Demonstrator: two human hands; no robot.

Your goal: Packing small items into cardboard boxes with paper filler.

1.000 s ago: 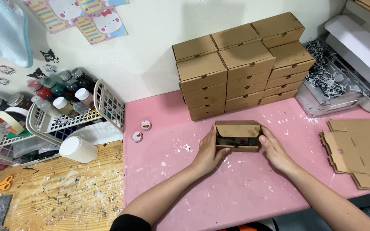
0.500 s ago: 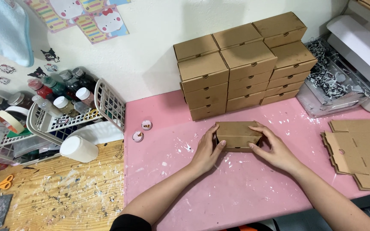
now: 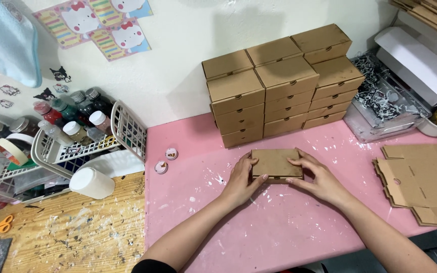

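Cardboard box (image 3: pixel 276 164) lies flat on the pink surface (image 3: pixel 289 227); left hand (image 3: pixel 244 178) and right hand (image 3: pixel 319 177) press its 2 sides, holding its lid down.

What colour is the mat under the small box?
Pink, with white paint specks; the mat under the box shows in the head view.

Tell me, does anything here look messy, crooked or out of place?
Mostly tidy. The pink mat and wooden bench are flecked with dried white paint. A white jar lies on its side beside the basket. The small cardboard box between the left hand and right hand sits square.
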